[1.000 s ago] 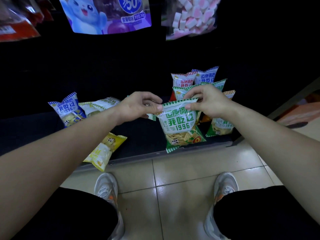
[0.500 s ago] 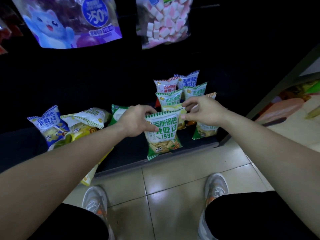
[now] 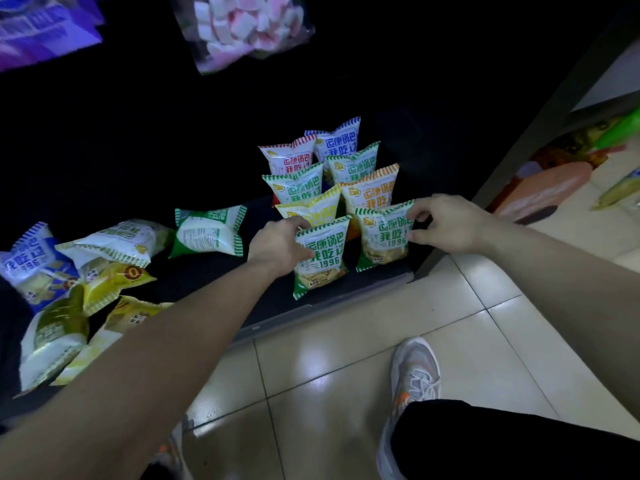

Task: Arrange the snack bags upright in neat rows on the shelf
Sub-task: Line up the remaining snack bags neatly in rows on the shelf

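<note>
Two rows of snack bags stand upright on the right end of the dark shelf [image 3: 214,285]. The front green bag [image 3: 320,254] stands at the head of the left row, and my left hand [image 3: 280,242] grips its upper left edge. Beside it stands a second green bag [image 3: 382,233], whose right edge my right hand [image 3: 446,223] pinches. Behind these stand a yellow bag [image 3: 311,209], an orange bag [image 3: 372,192], two more green ones, a red bag [image 3: 287,159] and a blue bag [image 3: 337,140].
A green bag [image 3: 207,233] lies flat left of the rows. Further left is a loose pile of bags [image 3: 104,247], some over the shelf edge. A marshmallow bag [image 3: 249,29] hangs above. The shelf post [image 3: 519,133] rises at right. My shoes [image 3: 415,372] rest on the tiled floor.
The green bag held by both hands now stands at the front of the left row. My right hand has left it and taken the edge of the green bag to its right.
</note>
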The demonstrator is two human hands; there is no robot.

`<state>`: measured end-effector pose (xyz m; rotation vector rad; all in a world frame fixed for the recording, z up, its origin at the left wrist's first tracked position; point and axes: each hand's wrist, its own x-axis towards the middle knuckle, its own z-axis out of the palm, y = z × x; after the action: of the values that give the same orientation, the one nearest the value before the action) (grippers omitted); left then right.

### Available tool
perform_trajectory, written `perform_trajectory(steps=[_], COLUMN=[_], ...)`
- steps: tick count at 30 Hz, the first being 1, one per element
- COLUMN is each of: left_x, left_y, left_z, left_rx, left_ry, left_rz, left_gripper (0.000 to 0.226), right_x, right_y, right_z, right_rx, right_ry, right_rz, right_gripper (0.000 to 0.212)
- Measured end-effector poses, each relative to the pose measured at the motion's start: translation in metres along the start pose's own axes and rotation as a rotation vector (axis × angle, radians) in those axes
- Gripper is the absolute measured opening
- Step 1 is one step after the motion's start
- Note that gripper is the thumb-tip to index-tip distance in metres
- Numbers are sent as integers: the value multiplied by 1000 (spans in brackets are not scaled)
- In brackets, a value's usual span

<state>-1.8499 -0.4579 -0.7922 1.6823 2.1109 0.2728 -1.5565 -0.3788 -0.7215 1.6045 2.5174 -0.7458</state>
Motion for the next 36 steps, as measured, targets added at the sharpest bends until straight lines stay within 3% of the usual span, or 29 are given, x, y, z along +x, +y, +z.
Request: perform_trajectory(steps=[10,21,28,36], left_x=[4,-21,-86,-148], left_y=[11,1,-52,-158], left_z=[30,-31,-137,-172], left_rx=[201,248,289,230], left_ry=[152,53,-110,-72], left_rz=[26,77,51,-102], left_gripper=[53,76,74,70], right_x=[-3,-3,-4,17], right_y=[-3,-56,-138,-228], right_z=[11,1,2,51], right_rx=[-26,-16,-75,-161], right_ry=[-23,0,-16,-94], right_rz=[-35,-60,-128,-264], right_gripper=[47,46,50,56])
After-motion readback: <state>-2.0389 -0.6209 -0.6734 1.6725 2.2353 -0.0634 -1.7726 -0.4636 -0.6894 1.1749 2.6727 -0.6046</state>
